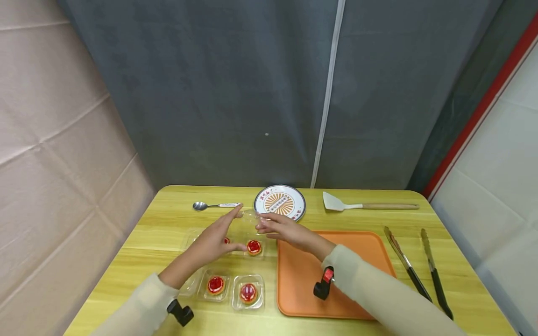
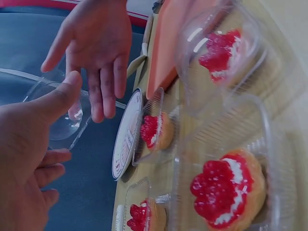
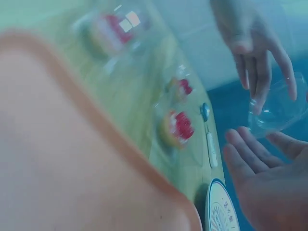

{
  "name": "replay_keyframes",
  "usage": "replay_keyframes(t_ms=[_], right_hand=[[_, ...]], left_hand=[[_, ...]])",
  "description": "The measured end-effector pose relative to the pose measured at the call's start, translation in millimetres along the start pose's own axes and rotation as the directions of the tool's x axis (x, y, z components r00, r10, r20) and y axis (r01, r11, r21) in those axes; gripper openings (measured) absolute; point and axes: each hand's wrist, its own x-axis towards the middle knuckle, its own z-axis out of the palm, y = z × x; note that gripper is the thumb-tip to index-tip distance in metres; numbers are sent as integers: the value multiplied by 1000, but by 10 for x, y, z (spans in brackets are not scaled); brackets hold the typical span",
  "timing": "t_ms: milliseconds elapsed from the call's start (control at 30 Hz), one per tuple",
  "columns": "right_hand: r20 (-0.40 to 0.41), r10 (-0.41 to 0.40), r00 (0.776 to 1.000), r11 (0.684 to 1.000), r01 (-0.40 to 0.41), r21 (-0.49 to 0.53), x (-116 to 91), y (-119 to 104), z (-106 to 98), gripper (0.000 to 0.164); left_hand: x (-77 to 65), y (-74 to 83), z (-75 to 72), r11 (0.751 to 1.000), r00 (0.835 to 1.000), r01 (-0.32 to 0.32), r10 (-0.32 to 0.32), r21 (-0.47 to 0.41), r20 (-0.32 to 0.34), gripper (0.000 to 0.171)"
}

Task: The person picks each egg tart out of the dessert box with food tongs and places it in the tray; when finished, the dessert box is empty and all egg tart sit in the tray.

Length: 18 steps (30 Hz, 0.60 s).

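A clear plastic lid (image 1: 250,217) is raised between my two hands, near the back of the table. My left hand (image 1: 208,242) pinches one side of it between thumb and fingers. On the opposite side, my right hand (image 1: 290,229) holds its edge with thumb and fingertips. Below sit red-topped tarts in clear plastic boxes: a back right tart (image 1: 254,247), a back left tart (image 1: 226,241) partly hidden by my left hand, and a front left tart (image 1: 216,285) in an uncovered base. A domed cover sits over the front right tart (image 2: 221,53).
An orange tray (image 1: 302,298) lies under my right forearm. Along the back are a spoon (image 1: 201,206), a patterned plate (image 1: 301,205) and a white spatula (image 1: 333,202) with a wooden handle. Black-handled tongs (image 1: 439,284) lie on the right.
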Motion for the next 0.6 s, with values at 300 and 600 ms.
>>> replay_keyframes(t_ms=[300, 600], right_hand=[[163, 222, 961, 881, -270, 388, 34, -28, -60, 67], [233, 292, 928, 853, -363, 375, 93, -55, -67, 64]], left_hand=[[21, -10, -5, 908, 946, -270, 312, 320, -85, 112], [63, 21, -43, 941, 953, -230, 270, 249, -141, 92]])
